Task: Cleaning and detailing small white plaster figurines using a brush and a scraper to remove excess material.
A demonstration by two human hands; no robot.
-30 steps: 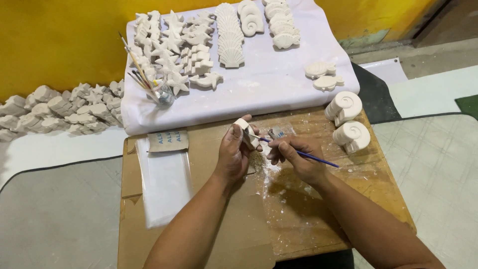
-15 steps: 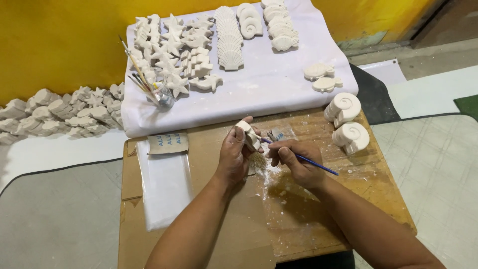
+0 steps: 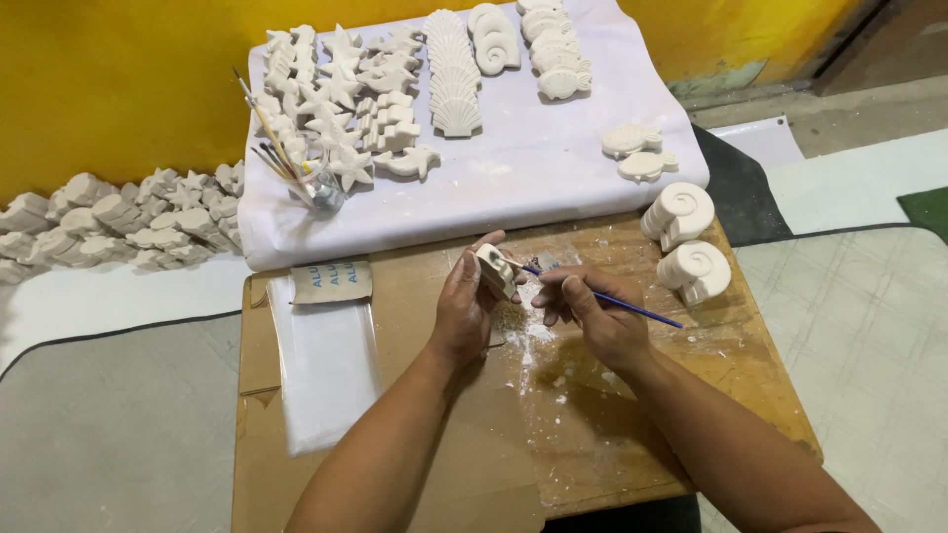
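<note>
While the left hand curls its fingers tightly round a small plaster cast, thumb on the near side and fingertips on the far edge, the right hand pinches a blue brush between thumb and forefinger, its fingers closed on the handle. Its tip meets the cast just beyond the left thumb. Whitish and blocky, the cast is held tilted above the cardboard tabletop, with white dust below the fingers. Right of the right fingers stand two spiral casts. Beyond both hands a white cloth carries rows of shell and star casts, and a jar of brushes sits beyond the left fingers.
</note>
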